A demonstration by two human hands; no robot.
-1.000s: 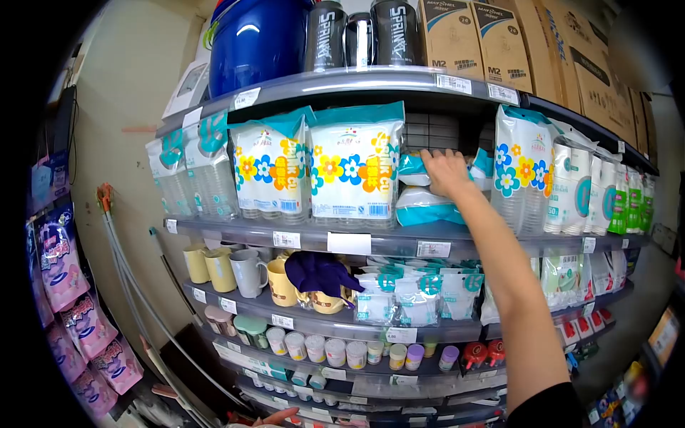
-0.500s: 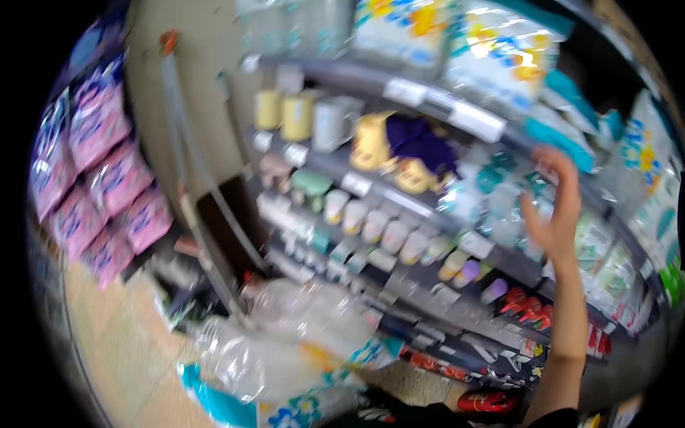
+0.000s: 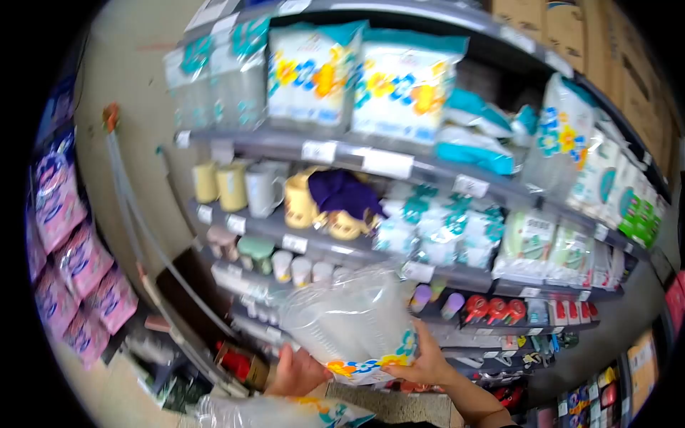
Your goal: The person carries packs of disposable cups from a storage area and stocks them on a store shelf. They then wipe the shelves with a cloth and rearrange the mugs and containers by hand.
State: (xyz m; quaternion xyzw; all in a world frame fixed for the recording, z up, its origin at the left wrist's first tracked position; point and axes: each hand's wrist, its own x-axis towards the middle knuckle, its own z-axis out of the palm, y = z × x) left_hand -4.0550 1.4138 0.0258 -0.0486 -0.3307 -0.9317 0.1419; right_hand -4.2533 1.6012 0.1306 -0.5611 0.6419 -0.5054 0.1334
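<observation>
A clear plastic pack (image 3: 349, 321) with a printed band of orange, yellow and blue flowers is in front of me, tilted. Pale, ribbed contents show through it, but their kind is unclear. My right hand (image 3: 428, 360) grips its lower right edge, thumb across the printed band. By the lower left corner is my left hand (image 3: 296, 371), thumb raised apart and fingers reaching toward the pack; whether they touch it is hard to tell. A second flower-printed pack (image 3: 242, 414) lies below my left hand at the bottom of the view, partly cut off.
Shelves ahead carry flower-printed bags (image 3: 403, 85), yellow mugs (image 3: 232, 187), a purple cloth item (image 3: 346, 194), teal-and-white packs (image 3: 435, 232) and red items (image 3: 496, 310). Pink bags (image 3: 61, 200) hang at left. Long poles (image 3: 132, 200) lean against the wall.
My right hand has come down from the shelf and now grips one of the packs, raised before me. My left hand has come into view. The camera view has shifted right.
</observation>
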